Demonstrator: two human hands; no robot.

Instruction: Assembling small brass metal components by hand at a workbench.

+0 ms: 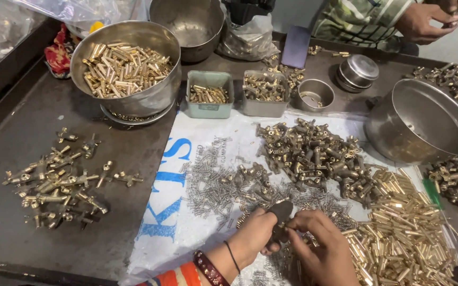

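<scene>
Both hands are down at the near edge of the bench [22,254], working close together over the white printed sack [186,222] spread as a mat. The left hand [255,235] has its fingers clenched around a small dark tool [282,212], its rounded end poking up above the knuckles. The right hand [324,246] meets it from the other side, fingers pinched at the tool's lower end; whatever tiny piece sits between them is hidden, so I cannot tell what it is.

How far along? Judging by the piles, there is plenty left. A heap of dark brass fittings [314,153] lies just beyond the hands, a scatter of small springs [213,180] spreads to the left of it, and a big drift of shiny brass tubes [404,233] runs out to the right, touching the right hand's side.

Off to the far left, on the bare bench, a separate cluster of cross-shaped brass pieces [59,180] sits well apart; these look like the finished lot, and it is the smaller pile.

At the back, a steel bowl [125,66] is full of brass tubes, with two small trays [210,92] of parts beside it. Another person's hands [425,21] work at the top right.
</scene>
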